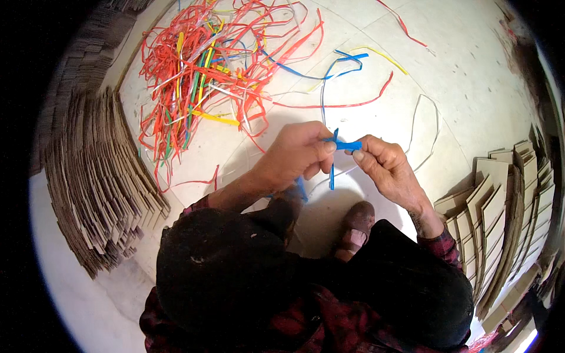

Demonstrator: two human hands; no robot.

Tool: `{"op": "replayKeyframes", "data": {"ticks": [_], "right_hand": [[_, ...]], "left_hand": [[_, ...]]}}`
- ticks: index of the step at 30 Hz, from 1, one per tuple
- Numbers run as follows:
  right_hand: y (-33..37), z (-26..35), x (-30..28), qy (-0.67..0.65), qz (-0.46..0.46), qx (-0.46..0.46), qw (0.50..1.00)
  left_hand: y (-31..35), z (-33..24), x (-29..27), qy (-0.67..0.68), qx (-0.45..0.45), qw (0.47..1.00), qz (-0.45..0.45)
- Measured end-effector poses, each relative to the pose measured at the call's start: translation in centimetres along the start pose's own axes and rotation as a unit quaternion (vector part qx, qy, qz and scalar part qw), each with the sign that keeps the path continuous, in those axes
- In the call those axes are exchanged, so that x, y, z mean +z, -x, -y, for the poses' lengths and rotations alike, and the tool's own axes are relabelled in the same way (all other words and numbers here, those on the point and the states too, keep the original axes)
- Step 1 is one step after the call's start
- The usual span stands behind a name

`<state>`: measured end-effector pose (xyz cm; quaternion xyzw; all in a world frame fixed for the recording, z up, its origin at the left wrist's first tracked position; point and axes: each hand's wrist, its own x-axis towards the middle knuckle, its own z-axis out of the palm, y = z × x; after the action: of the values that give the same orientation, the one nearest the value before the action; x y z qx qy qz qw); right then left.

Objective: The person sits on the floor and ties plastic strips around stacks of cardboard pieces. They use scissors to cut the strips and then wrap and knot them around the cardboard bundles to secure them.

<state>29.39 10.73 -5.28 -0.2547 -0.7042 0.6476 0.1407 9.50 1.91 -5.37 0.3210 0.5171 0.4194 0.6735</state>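
Above the floor, both of my hands hold a flat blue plastic strap (348, 145). It runs sideways between them, crossed by an upright blue piece (332, 176) that hangs below the fingers. My left hand (297, 153) pinches the crossing between thumb and fingers. On the strap's right end, the thumb and forefinger of my right hand (384, 167) press together. Whether the crossing is a knot or a fold, I cannot tell. A thin whitish strip trails below the hands toward the floor. Another bit of blue strap (300, 189) shows below my left hand.
A tangled heap of red, yellow, green, blue and white straps (200, 76) lies on the tiled floor (459, 117) at the far left. Loose strips reach toward the middle. Stacked flat cardboard (100, 182) stands at left, more cardboard pieces (494, 217) at right. My shoe (358, 223) is below.
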Motion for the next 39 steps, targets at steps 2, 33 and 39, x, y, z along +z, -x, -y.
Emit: {"op": "replayKeyframes", "data": {"ticks": [2, 33, 39], "right_hand": [[0.0, -0.5, -0.3, 0.013, 0.032, 0.007, 0.999], [-3.5, -1.0, 2.3, 0.279, -0.169, -0.082, 0.942], [-3.9, -0.8, 2.4, 0.342, -0.215, -0.115, 0.907]], "left_hand": [[0.2, 0.1, 0.0, 0.008, -0.017, 1.000, -0.001], [-3.4, 2.8, -0.1, -0.343, 0.276, 0.870, -0.223], [-3.2, 2.4, 0.0, -0.306, 0.262, 0.889, -0.216]]}}
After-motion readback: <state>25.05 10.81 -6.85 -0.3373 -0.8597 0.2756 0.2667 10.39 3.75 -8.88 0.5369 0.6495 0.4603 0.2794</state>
